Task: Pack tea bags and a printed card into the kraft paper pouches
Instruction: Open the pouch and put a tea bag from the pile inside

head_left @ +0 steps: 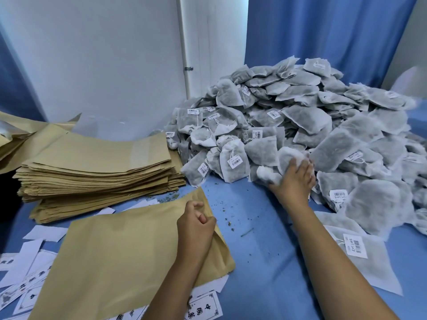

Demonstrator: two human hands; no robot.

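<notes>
A flat kraft paper pouch (120, 257) lies in front of me on the blue table. My left hand (196, 229) pinches the pouch's right-hand mouth edge, fingers curled round it. My right hand (293, 179) reaches into the foot of a big heap of grey tea bags (300, 125) and grips one tea bag (279, 162) there; its fingertips are hidden under the bag. Printed cards (205, 307) with black characters lie under and around the pouch's near edge.
A tall stack of empty kraft pouches (97, 162) stands at the left. Loose white cards (30, 262) scatter at the near left. One flat tea bag (360, 255) lies beside my right forearm. Tea crumbs dot the blue table (258, 239). A white wall and blue curtains stand behind.
</notes>
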